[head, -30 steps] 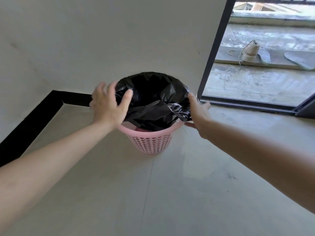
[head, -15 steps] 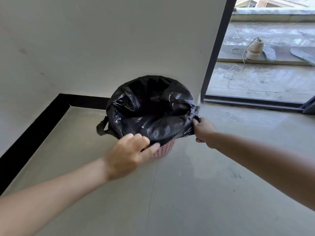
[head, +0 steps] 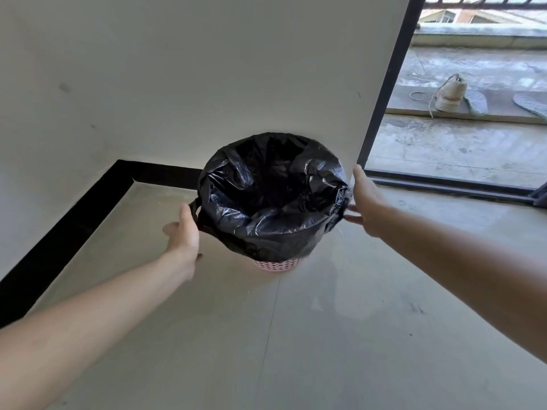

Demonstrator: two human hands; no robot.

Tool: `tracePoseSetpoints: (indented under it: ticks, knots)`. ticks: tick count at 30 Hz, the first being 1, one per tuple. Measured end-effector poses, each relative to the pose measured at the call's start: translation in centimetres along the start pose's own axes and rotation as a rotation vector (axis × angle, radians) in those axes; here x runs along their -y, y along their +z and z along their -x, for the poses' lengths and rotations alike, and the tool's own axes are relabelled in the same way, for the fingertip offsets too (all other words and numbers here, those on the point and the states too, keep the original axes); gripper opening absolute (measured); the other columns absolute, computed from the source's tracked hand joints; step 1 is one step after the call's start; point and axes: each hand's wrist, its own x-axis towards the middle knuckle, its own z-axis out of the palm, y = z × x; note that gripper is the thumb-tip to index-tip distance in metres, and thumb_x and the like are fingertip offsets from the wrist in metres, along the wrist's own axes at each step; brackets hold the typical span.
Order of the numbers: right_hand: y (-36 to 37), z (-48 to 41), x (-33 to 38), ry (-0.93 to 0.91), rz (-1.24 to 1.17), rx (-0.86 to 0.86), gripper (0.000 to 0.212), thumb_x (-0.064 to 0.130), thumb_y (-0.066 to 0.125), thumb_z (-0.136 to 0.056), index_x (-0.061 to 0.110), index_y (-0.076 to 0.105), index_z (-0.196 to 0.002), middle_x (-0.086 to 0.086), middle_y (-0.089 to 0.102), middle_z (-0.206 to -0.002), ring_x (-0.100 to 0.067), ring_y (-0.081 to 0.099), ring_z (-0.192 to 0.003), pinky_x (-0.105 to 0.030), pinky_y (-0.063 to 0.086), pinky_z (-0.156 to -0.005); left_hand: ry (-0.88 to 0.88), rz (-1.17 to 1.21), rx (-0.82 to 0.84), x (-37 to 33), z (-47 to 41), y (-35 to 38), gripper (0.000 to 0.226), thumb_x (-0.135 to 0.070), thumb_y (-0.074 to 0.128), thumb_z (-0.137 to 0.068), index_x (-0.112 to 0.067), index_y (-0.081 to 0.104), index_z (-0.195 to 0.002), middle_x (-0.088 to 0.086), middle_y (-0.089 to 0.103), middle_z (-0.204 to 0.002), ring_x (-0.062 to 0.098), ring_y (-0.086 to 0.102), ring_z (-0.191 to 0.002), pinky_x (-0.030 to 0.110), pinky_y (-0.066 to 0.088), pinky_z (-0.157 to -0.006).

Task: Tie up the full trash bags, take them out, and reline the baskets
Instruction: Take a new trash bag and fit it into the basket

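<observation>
A black trash bag (head: 272, 202) lines a pink perforated basket (head: 276, 265) on the floor by the wall; the bag's edge is folded down over the rim so only the basket's base shows. My left hand (head: 183, 232) is at the bag's left side, fingers straight, thumb beside the bag's left handle loop. My right hand (head: 365, 202) is at the bag's right side, fingers straight, touching the plastic there.
A white wall with a black skirting (head: 88, 199) runs behind and to the left. A dark door frame (head: 384, 84) opens on the right onto a terrace with a shoe (head: 448, 94) and insoles (head: 476, 102). Grey tiled floor (head: 296, 335) lies in front.
The bag was pulled down over the basket's rim. My left hand let go of the front edge and moved to the left side; my right hand opened from its grip on the right edge.
</observation>
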Motion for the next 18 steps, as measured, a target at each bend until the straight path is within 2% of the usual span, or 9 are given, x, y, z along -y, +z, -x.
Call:
tracePoseSetpoints:
  ticks: [2, 4, 6, 9, 12, 14, 15, 16, 18]
  knots:
    - [0.7, 0.3, 0.4, -0.176, 0.086, -0.001, 0.056, 0.055, 0.04, -0.1, 0.026, 0.041, -0.148, 0.001, 0.046, -0.147, -0.021, 0.051, -0.124, -0.042, 0.048, -0.102, -0.032, 0.121, 0.156, -1.2, -1.1, 0.7, 0.056, -0.062, 0.04, -0.091, -0.015, 0.053, -0.119, 0.005, 0.065, -0.107, 0.024, 0.065, -0.088, 0.041, 0.058, -0.075]
    - [1.0, 0.3, 0.8, -0.397, 0.336, -0.121, 0.046, 0.038, 0.051, -0.097, 0.026, 0.047, -0.142, -0.003, 0.052, -0.14, -0.018, 0.053, -0.115, -0.036, 0.046, -0.099, 0.173, 0.037, 0.055, -2.6, -1.8, 1.3, 0.045, -0.046, 0.054, -0.088, -0.018, 0.05, -0.123, 0.005, 0.064, -0.115, 0.02, 0.063, -0.087, 0.031, 0.052, -0.068]
    - [1.3, 0.2, 1.3, -0.456, 0.521, -0.179, 0.046, 0.028, 0.052, -0.093, 0.028, 0.048, -0.139, -0.008, 0.049, -0.137, -0.023, 0.055, -0.11, -0.037, 0.047, -0.097, 0.335, -0.089, -0.096, -4.2, -2.3, 1.6, 0.05, -0.029, 0.059, -0.084, -0.022, 0.044, -0.131, 0.004, 0.056, -0.126, 0.02, 0.055, -0.09, 0.029, 0.041, -0.071]
    - [1.7, 0.1, 2.0, -0.47, 0.827, -0.271, 0.059, 0.026, 0.057, -0.085, 0.024, 0.04, -0.142, -0.013, 0.034, -0.138, -0.033, 0.043, -0.125, -0.042, 0.038, -0.104, 0.55, -0.47, -0.229, -6.3, -2.4, 2.0, 0.066, -0.024, 0.065, -0.077, -0.023, 0.038, -0.137, 0.012, 0.036, -0.137, 0.031, 0.049, -0.104, 0.034, 0.041, -0.082]
    - [2.6, 0.6, 3.3, -0.874, 1.076, -0.36, 0.066, 0.028, 0.059, -0.082, 0.028, 0.038, -0.144, -0.015, 0.026, -0.15, -0.038, 0.022, -0.141, -0.053, 0.022, -0.115, 1.046, -0.95, -0.373, -8.2, -1.9, 2.7, 0.069, -0.032, 0.067, -0.078, -0.016, 0.039, -0.139, 0.022, 0.029, -0.145, 0.043, 0.031, -0.129, 0.05, 0.03, -0.1]
    - [3.4, 0.9, 4.0, -1.168, 1.238, -0.292, 0.05, 0.034, 0.055, -0.087, 0.032, 0.052, -0.137, -0.011, 0.041, -0.144, -0.036, 0.03, -0.137, -0.051, 0.025, -0.111, 1.398, -1.213, -0.182, -9.5, -1.9, 3.7, 0.056, -0.036, 0.06, -0.084, -0.023, 0.048, -0.137, 0.017, 0.038, -0.145, 0.039, 0.029, -0.135, 0.054, 0.028, -0.103]
    - [3.8, 0.8, 4.1, -1.204, 1.373, -0.195, 0.045, 0.04, 0.054, -0.089, 0.034, 0.057, -0.133, -0.008, 0.048, -0.139, -0.033, 0.035, -0.134, -0.048, 0.027, -0.109, 1.46, -1.393, -0.011, -9.8, -2.1, 4.3, 0.053, -0.042, 0.057, -0.086, -0.029, 0.049, -0.137, 0.011, 0.04, -0.147, 0.034, 0.025, -0.14, 0.055, 0.025, -0.106]
    - [4.2, 0.6, 3.8, -1.138, 1.53, -0.075, 0.045, 0.047, 0.052, -0.089, 0.035, 0.059, -0.132, -0.007, 0.051, -0.136, -0.032, 0.038, -0.132, -0.046, 0.028, -0.109, 1.403, -1.594, 0.149, -9.7, -2.4, 4.9, 0.053, -0.049, 0.052, -0.088, -0.034, 0.048, -0.139, 0.005, 0.038, -0.151, 0.03, 0.018, -0.145, 0.058, 0.018, -0.11]
    - [4.9, 0.1, 2.8, -0.859, 1.824, 0.111, 0.047, 0.052, 0.051, -0.088, 0.032, 0.061, -0.129, -0.006, 0.055, -0.133, -0.03, 0.042, -0.129, -0.044, 0.027, -0.111, 1.076, -2.003, 0.302, -8.8, -3.3, 6.2, 0.061, -0.063, 0.041, -0.088, -0.037, 0.041, -0.144, 0.002, 0.03, -0.158, 0.029, 0.003, -0.15, 0.065, -0.002, -0.112]
